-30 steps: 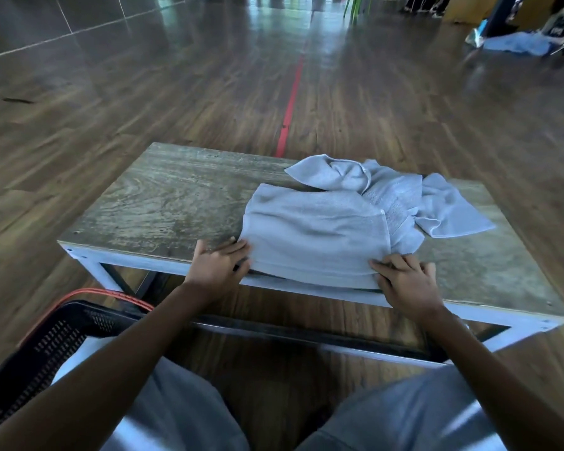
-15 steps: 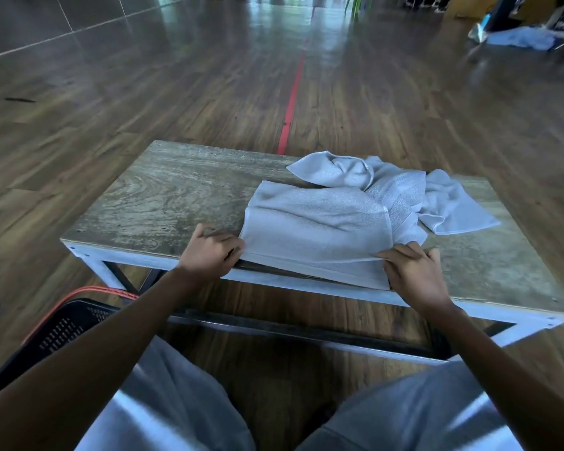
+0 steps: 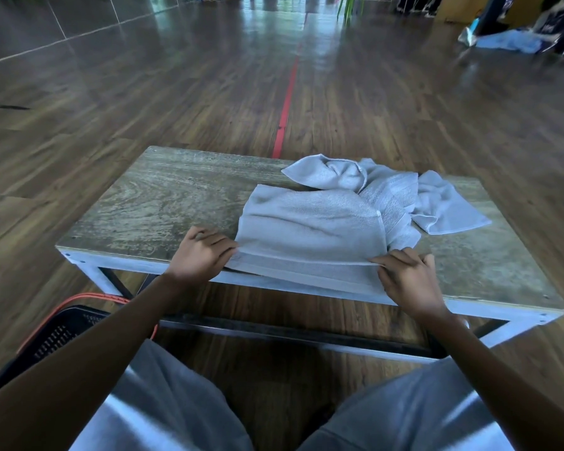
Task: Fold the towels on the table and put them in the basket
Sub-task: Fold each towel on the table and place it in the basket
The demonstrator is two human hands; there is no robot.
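Note:
A pale grey towel (image 3: 310,229) lies half folded at the near edge of the low wooden table (image 3: 163,203). My left hand (image 3: 199,255) pinches its near left corner, lifted a little off the tabletop. My right hand (image 3: 407,278) pinches the near right corner of the top layer. Behind it a crumpled grey towel (image 3: 398,190) is heaped toward the table's far right. The black basket (image 3: 56,336) with an orange rim stands on the floor at the lower left, partly hidden by my left arm.
My knees in grey shorts (image 3: 163,402) fill the bottom of the view, close under the table's near edge. Dark wood floor with a red line (image 3: 287,92) stretches beyond. A blue cloth heap (image 3: 508,40) lies far off at the upper right.
Both hands went from resting on the towel's near edge to pinching its corners, and the top layer's near edge has lifted slightly. The view tilted up a little.

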